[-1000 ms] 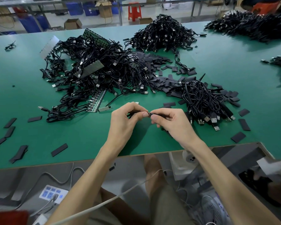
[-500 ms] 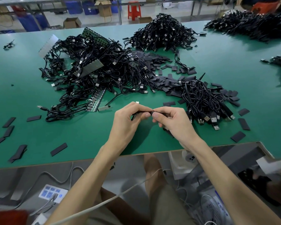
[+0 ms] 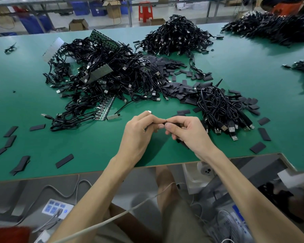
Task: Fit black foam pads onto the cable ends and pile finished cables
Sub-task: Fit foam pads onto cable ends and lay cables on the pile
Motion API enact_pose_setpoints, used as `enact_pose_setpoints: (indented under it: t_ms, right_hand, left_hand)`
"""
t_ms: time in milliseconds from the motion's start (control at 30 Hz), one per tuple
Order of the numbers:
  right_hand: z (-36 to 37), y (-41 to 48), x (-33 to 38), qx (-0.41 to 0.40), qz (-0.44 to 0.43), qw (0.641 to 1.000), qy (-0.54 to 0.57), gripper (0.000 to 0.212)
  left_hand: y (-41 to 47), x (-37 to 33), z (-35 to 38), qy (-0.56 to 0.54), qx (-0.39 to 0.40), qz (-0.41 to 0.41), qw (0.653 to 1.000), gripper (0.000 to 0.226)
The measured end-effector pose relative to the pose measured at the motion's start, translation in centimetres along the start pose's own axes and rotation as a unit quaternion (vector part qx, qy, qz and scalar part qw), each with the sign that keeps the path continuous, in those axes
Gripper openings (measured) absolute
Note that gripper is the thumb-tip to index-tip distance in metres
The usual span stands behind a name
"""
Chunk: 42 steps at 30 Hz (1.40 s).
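Observation:
My left hand (image 3: 139, 132) and my right hand (image 3: 188, 132) meet fingertip to fingertip just above the green table (image 3: 95, 151), near its front edge. The left hand pinches a cable end whose metal plug (image 3: 149, 111) pokes out above the fingers. The right hand pinches a black foam pad (image 3: 180, 142), mostly hidden under its fingers. A pile of black cables with USB plugs (image 3: 221, 109) lies right of my right hand. A bigger tangle of cables (image 3: 102, 81) sits to the left behind. Loose foam pads (image 3: 175, 90) are heaped between the two.
Green circuit strips (image 3: 105, 107) lie among the left tangle. Single pads (image 3: 64, 160) are scattered at the front left and front right (image 3: 257, 147). More cable piles (image 3: 175, 35) stand at the back. Below the table edge are my knees and a white power strip (image 3: 57, 208).
Both hands have closed together and shifted slightly away from me; the stretch of black cable and pad seen between the fingertips is now hidden by them.

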State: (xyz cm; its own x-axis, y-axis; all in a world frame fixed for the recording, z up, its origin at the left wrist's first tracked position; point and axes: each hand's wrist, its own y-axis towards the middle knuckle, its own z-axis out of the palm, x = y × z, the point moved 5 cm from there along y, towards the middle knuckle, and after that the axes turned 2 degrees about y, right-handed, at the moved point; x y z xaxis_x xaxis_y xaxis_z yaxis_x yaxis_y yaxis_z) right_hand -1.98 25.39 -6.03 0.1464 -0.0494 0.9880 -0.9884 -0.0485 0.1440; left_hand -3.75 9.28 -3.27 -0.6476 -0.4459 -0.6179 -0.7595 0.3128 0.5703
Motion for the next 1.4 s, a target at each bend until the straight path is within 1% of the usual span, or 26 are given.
enact_pose_setpoints:
  t_ms: [167,300,400,600,867,967,1167,1400]
  right_hand:
    - [-0.1,0.1,0.0,-0.016,-0.009,1.000,-0.002,0.012]
    - [-0.4,0.0,-0.2,-0.042,-0.001,0.999,0.014,0.009]
    - [-0.3,0.0,-0.2,-0.038,0.000,0.999,0.001,0.009]
    - [-0.2,-0.1,-0.2,-0.024,-0.002,0.999,-0.030,0.009]
    - [-0.3,-0.2,-0.2,-0.044,-0.017,0.999,-0.023,0.017]
    - [-0.5,-0.2,-0.1,-0.053,-0.017,0.998,-0.007,0.018]
    - [-0.4,-0.3,0.0,-0.044,-0.014,0.999,0.007,0.018]
    - [-0.3,-0.2,-0.3,-0.035,-0.012,0.999,0.003,0.017]
  left_hand:
    - [0.3,0.0,-0.3,-0.036,0.009,-0.014,0.999,0.011]
    - [0.2,0.1,-0.5,-0.021,-0.008,-0.021,1.000,0.006]
    - [0.2,0.3,-0.6,-0.009,-0.019,-0.036,0.999,0.004]
    - [0.1,0.3,-0.3,-0.026,-0.002,-0.056,0.998,0.006]
    - [0.2,0.6,-0.4,-0.019,-0.013,-0.066,0.998,0.007]
    - [0.2,0.7,-0.3,-0.029,-0.005,-0.075,0.997,0.011]
    - [0.2,1.2,-0.3,-0.054,0.002,-0.109,0.993,0.024]
    - [0.1,1.1,-0.3,-0.062,0.005,-0.117,0.991,0.024]
